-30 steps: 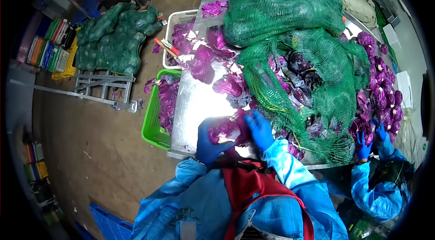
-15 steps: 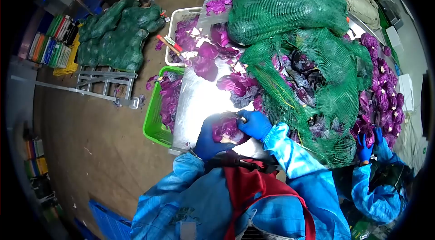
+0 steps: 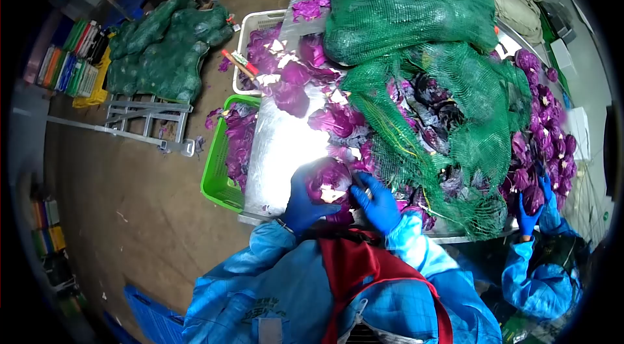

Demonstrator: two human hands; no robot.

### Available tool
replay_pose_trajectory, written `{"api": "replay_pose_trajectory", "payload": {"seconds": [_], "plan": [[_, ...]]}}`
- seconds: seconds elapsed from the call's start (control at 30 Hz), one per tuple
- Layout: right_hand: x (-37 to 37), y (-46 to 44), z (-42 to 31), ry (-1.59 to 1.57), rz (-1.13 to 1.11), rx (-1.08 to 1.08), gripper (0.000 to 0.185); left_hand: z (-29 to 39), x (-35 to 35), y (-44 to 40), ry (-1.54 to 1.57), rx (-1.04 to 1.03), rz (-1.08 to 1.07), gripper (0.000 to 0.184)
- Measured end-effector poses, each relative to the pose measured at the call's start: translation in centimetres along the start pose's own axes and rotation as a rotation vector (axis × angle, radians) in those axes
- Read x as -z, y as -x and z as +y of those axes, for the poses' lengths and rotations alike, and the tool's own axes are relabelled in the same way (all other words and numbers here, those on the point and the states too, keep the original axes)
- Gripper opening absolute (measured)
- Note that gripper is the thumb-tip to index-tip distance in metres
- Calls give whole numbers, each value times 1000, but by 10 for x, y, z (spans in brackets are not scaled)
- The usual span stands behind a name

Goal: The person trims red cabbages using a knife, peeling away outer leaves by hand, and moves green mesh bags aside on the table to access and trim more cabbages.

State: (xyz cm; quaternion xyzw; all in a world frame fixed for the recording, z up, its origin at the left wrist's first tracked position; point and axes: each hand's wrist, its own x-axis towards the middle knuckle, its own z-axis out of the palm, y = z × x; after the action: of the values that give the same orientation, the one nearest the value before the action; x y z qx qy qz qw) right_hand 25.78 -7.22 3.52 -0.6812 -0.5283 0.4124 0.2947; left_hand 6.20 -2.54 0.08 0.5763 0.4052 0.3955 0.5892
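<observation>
Left hand (image 3: 304, 203)—fingers curled around a purple cabbage (image 3: 328, 183); right hand's (image 3: 379, 203) grasp—unclear.

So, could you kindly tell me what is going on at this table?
The wearer's gloved left hand cups a purple cabbage, its pale stem end showing. Beside it, the right hand seems to hold a dark tool, possibly a knife. Green net bags and loose leaves lie on the metal table. Farther right, a co-worker has both hands at a heap of cabbages.
</observation>
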Motion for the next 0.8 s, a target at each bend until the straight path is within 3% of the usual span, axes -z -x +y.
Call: {"api": "replay_pose_trajectory", "payload": {"seconds": [0.07,0.1,0.2,0.4,0.57,0.6,0.63,0.67,0.7,0.77,0.8], "plan": [[-13,22,9,23,-40,21,60,3,-5,5,69,-8,-29,101],[-14,27,3,28,-108,-83,62,-2,-7,6,18,0,-15,101],[-19,23,-1,-12,-42,-66,63,-5,-10,6,-239,48,39,102],[-21,12,-10,20,40,-7,60,-6,-14,-11,-172,36,26,99],[-9,-1,-11,50,-4,-117,58,-14,-29,-8,-138,29,119,93],[-9,-7,-2,-34,0,-95,56,-14,-30,-10,-145,49,118,94],[-16,-14,15,18,158,63,45,-14,-30,-14,-153,66,116,95],[-18,-30,39,-375,162,-130,39,6,-29,-19,-429,-2,89,98],[-11,-45,56,-766,162,-322,34,12,-30,-18,-481,-45,71,97],[6,-56,61,-662,36,-437,24,17,-27,-18,-592,-143,36,94],[22,-55,36,-581,-44,-542,33,11,-23,-17,-527,-111,24,94]]}}
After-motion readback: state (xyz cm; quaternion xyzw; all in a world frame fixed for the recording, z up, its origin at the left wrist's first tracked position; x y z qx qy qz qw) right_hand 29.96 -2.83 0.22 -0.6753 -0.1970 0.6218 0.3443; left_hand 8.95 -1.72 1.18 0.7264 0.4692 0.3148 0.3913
